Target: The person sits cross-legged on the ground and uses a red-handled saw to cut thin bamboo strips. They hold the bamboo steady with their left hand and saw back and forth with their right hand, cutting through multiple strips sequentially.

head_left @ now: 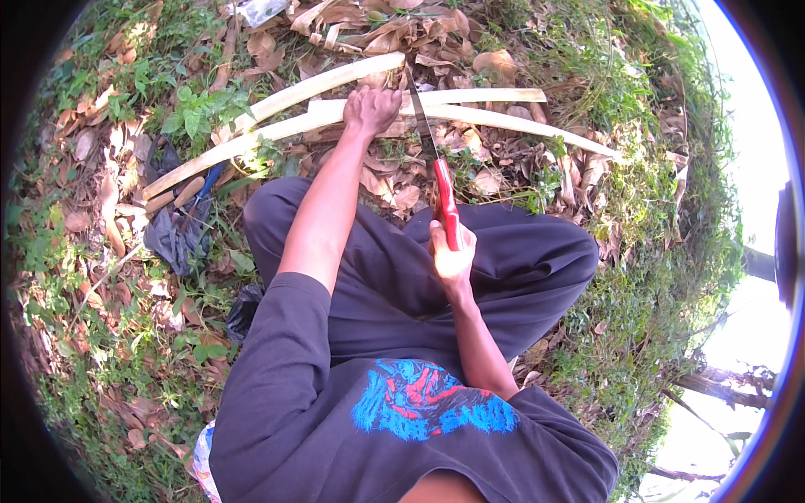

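Note:
My right hand (453,254) is closed around the red handle of a handsaw (444,189). The saw's thin blade (422,113) points away from me and crosses the pale wooden strips just right of my left hand. My left hand (373,111) presses down with curled fingers on a long, curved pale strip (285,127), which runs from the left to the far right. A shorter strip (495,95) lies beside it, partly behind my hand and the blade. Another pale strip (335,79) slants up at the far left, its end near the saw tip. The exact contact of the teeth is too small to tell.
Left of my knee, a black plastic bag (180,239) lies beside tools with wooden handles (189,192) and a blue one (211,178). Dry leaves (407,197) and green plants (197,113) cover the ground. Clear plastic (258,10) lies at the far edge. My crossed legs (520,251) are close below the saw.

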